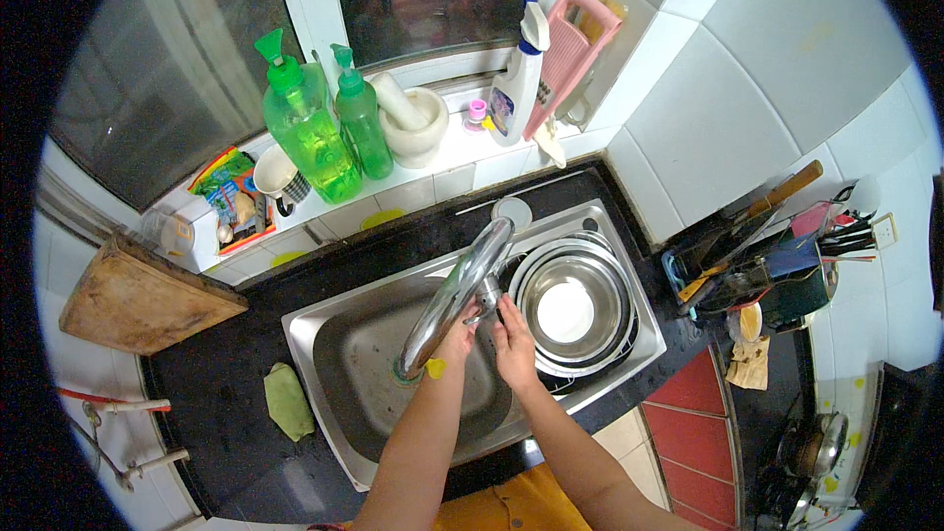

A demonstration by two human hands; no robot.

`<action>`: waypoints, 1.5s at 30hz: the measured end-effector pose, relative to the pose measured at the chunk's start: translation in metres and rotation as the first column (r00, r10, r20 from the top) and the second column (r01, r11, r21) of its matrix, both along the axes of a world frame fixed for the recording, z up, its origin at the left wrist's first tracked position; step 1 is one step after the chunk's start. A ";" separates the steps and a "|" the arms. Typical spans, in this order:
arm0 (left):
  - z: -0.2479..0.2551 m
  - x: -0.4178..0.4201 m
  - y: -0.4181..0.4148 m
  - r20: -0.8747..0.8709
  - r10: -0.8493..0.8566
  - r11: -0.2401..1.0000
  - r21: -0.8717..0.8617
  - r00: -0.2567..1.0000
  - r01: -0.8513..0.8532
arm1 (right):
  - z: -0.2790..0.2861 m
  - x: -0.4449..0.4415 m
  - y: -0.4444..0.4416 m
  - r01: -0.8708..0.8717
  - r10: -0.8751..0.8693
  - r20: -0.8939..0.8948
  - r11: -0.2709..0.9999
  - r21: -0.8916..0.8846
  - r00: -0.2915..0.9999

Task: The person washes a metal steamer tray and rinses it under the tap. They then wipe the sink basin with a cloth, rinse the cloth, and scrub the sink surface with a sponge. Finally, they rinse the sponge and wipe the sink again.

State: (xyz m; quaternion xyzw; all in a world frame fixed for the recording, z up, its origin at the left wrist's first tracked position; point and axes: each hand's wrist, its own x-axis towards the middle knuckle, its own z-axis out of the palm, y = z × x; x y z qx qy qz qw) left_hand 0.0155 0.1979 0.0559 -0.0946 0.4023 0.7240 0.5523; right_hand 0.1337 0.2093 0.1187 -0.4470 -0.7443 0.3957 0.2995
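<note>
Both hands are at the base of a chrome faucet (461,295) over a stainless steel double sink (339,413). My left hand (461,335) is partly hidden behind the faucet's spout and lies by its lever; whether it grips anything is hard to see. My right hand (514,346) rests beside the faucet body with its fingers extended and nothing visible in it. To its right, nested metal bowls (568,310) fill the smaller basin. A green cloth (288,402) lies on the black counter, left of the sink.
On the window ledge stand green pump bottles (317,140), a stone mortar (419,136), a white spray bottle (516,88) and a pink grater (571,51). A wooden cutting board (147,299) leans at the left. Knives and utensils fill a holder (796,287) at the right.
</note>
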 end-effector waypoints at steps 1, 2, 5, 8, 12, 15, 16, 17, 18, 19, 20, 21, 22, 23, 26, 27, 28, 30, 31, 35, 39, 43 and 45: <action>-0.002 0.001 0.000 0.039 0.001 0.998 0.058 0.999 -0.003 | 0.002 0.000 0.002 0.001 -0.001 0.011 1.000 -0.004 1.000; -0.011 0.001 0.001 0.110 -0.056 0.991 0.129 0.992 0.041 | 0.003 0.001 0.003 0.007 -0.007 0.002 1.000 -0.015 1.000; -0.056 -0.008 0.000 0.219 -0.152 0.947 0.313 0.964 0.078 | 0.010 -0.005 0.005 -0.017 0.015 -0.036 0.998 -0.057 0.999; -0.059 -0.005 -0.001 0.147 -0.060 0.962 0.272 0.987 0.018 | 0.016 -0.003 0.006 -0.042 0.040 -0.020 0.995 -0.087 0.999; -0.004 0.018 0.000 -0.099 0.100 0.995 0.001 0.990 -0.101 | 0.013 0.009 0.009 -0.052 0.052 0.070 0.999 -0.002 0.996; 0.027 0.020 -0.004 -0.234 0.072 0.986 -0.132 0.969 -0.105 | 0.011 0.010 0.006 -0.060 0.059 0.070 0.998 0.021 0.996; 0.033 0.019 -0.004 -0.271 0.054 0.979 -0.175 0.961 -0.104 | 0.011 0.010 0.005 -0.063 0.061 0.068 0.998 0.024 0.996; 0.033 0.019 -0.003 -0.273 0.054 0.981 -0.167 0.960 -0.103 | 0.011 0.010 0.005 -0.061 0.059 0.072 0.998 0.019 0.996; 0.030 0.016 -0.004 -0.278 0.062 0.982 -0.156 0.959 -0.109 | 0.012 0.009 0.005 -0.067 0.065 0.073 0.998 0.016 0.995; 0.027 0.013 -0.004 -0.282 0.070 0.983 -0.146 0.957 -0.115 | 0.014 0.007 0.004 -0.071 0.070 0.075 0.997 0.013 0.995; 0.024 0.009 -0.006 -0.360 0.024 0.983 -0.159 0.933 -0.086 | 0.016 0.006 0.003 -0.072 0.070 0.086 0.997 0.017 0.994; 0.022 0.003 -0.006 -0.434 -0.025 0.983 -0.174 0.901 -0.056 | 0.018 0.005 0.003 -0.069 0.067 0.098 0.997 0.021 0.993; 0.020 -0.003 -0.007 -0.504 -0.073 0.981 -0.191 0.860 -0.028 | 0.019 0.005 0.003 -0.067 0.064 0.110 0.997 0.026 0.992; 0.018 -0.007 -0.009 -0.526 -0.031 0.984 -0.166 0.850 -0.067 | 0.020 0.004 0.003 -0.072 0.068 0.121 0.997 0.034 0.990; 0.028 -0.014 -0.007 -0.575 0.093 0.984 -0.071 0.813 -0.164 | 0.025 0.003 0.004 -0.075 0.068 0.131 0.996 0.047 0.989; 0.052 -0.013 -0.003 -0.602 0.053 0.984 -0.104 0.796 -0.144 | 0.030 0.003 0.007 -0.061 0.056 0.118 0.997 0.042 0.991; 0.089 -0.013 0.001 -0.630 0.012 0.983 -0.135 0.777 -0.125 | 0.036 0.003 0.011 -0.047 0.042 0.104 0.998 0.039 0.994; 0.118 -0.016 0.007 -0.689 -0.089 0.967 -0.233 0.719 -0.104 | 0.043 -0.004 0.013 -0.053 0.048 0.087 0.997 0.060 0.995; 0.122 -0.017 0.010 -0.711 -0.162 0.950 -0.300 0.684 -0.088 | 0.045 -0.007 0.013 -0.054 0.048 0.080 0.996 0.070 0.996; 0.092 -0.016 0.014 -0.921 -0.360 0.908 -0.383 0.151 -0.170 | 0.053 -0.019 0.010 -0.093 0.087 0.066 0.991 0.097 0.994; 0.126 0.000 0.020 -0.894 -0.443 0.869 -0.446 0.066 -0.213 | 0.043 -0.013 0.007 -0.085 0.080 0.070 0.994 0.065 0.994; 0.112 0.004 0.009 -0.860 -0.501 0.838 -0.456 -0.092 -0.301 | 0.040 -0.012 -0.001 -0.086 0.083 0.060 0.996 0.039 0.995; 0.106 0.004 0.004 -0.871 -0.485 0.851 -0.450 -0.078 -0.270 | 0.043 -0.010 -0.003 -0.093 0.087 0.083 0.993 0.075 0.993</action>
